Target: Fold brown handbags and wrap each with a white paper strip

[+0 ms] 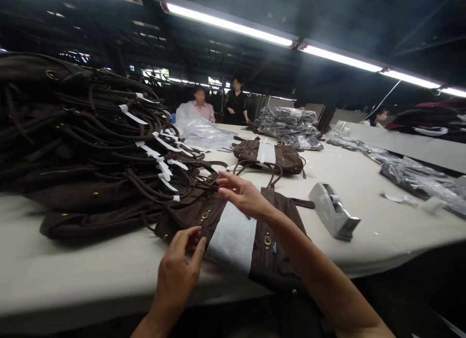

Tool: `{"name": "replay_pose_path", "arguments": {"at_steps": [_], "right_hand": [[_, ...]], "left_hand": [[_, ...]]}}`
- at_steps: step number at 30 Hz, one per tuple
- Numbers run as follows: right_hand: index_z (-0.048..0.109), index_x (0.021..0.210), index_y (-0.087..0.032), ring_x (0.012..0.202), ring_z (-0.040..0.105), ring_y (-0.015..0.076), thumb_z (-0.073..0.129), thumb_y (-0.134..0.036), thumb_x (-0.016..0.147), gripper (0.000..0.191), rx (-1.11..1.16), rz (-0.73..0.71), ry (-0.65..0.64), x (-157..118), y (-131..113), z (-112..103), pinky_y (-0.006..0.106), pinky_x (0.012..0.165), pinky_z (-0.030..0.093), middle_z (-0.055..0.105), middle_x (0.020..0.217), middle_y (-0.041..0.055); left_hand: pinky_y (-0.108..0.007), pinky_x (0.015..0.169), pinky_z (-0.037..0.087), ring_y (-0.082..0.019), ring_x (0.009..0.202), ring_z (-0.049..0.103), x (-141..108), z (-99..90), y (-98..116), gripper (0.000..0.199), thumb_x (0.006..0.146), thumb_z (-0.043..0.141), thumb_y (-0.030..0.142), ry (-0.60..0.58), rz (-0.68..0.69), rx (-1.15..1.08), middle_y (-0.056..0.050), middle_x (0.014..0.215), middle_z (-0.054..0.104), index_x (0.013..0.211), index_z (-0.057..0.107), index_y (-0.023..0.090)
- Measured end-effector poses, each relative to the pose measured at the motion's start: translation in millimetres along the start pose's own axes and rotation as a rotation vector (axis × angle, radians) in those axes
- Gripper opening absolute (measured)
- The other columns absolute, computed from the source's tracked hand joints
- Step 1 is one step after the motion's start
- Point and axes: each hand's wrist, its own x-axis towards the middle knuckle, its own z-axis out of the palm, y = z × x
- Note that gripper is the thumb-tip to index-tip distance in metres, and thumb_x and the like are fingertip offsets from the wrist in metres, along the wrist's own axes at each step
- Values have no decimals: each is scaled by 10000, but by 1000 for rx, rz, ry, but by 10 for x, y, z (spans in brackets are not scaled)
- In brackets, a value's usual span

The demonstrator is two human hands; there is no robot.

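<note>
A dark brown handbag (280, 217) lies flat in front of me, its handles pointing away and a band of white paper (233, 236) across its middle. It has brass buckles and studs. My left hand (180, 260) is at the bag's near left side, fingers curved and thumb apart, with nothing visible between them. Over the upper part of the bag, near the base of the handles, my right hand (243, 195) has its fingers stretched out and thumb apart. Whether its fingertips touch the strap behind them I cannot tell.
A tall pile of brown bags (91, 153) with white tags stands at left. A grey tape dispenser (333, 212) sits at right. Beyond are another paper-banded bag (287, 158), clear plastic sheets (204, 129) and plastic-wrapped bags (287, 124). Two people are across the table (367, 202).
</note>
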Motion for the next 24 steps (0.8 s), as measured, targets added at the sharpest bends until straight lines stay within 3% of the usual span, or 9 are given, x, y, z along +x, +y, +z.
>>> {"name": "replay_pose_path", "arguments": {"at_steps": [3,6,9,12,15,18,21,24], "right_hand": [[670,1172,-194,1031,644,215,596,-278,864,328,-291,47,63,-349,109,12,391,940,488,707,1113,84],[711,1094,-199,1038,649,223,618,-300,862,270,-365,104,18,-817,235,73,387,967,485,711,1107,84],[673,1181,-217,1181,577,248,673,-329,827,371,-505,138,-56,-1262,335,188,395,1041,442,638,1262,96],[517,1373,-238,1311,457,321,751,-324,726,693,-789,80,-101,-1672,496,263,490,1099,373,498,1432,101],[302,1501,-244,1350,395,375,742,-236,659,951,-1060,-19,-11,-2013,679,204,569,1119,309,389,1507,98],[227,1526,-219,1345,420,333,590,-75,680,932,-1229,-53,68,-2208,747,-27,538,1137,303,415,1491,90],[213,1526,-183,1263,524,270,437,21,673,905,-1295,-62,132,-2266,722,-379,526,1137,323,545,1389,94],[260,1510,-172,1233,554,237,368,55,674,873,-1342,-48,204,-2306,722,-674,514,1112,376,589,1341,95]], "left_hand": [[-393,853,545,-220,925,643,-10,-2,-186,241,924,478,360,38,191,155,-75,1041,642,1043,624,209],[-487,1052,422,-281,1242,509,66,-160,-353,278,931,461,216,83,417,315,-134,1296,555,1166,607,183],[-553,1154,258,-307,1439,248,270,-349,-422,454,911,433,106,-57,587,493,-118,1530,344,1348,509,202],[-576,1167,198,-290,1454,209,531,-454,-472,507,894,409,82,-229,638,565,-58,1529,369,1361,510,253],[-584,1169,174,-275,1393,360,751,-469,-556,453,865,419,114,-350,578,439,-36,1345,593,1229,630,281],[-524,1186,191,-272,1222,567,851,-416,-610,302,803,515,212,-372,403,155,-38,1058,737,987,740,291],[-485,1197,209,-305,1073,653,774,-291,-596,209,642,685,288,-306,132,-122,-30,943,756,834,762,314],[-483,1204,203,-338,1088,634,505,-90,-564,284,504,793,266,-227,-22,-324,-35,879,754,780,757,319]]}}
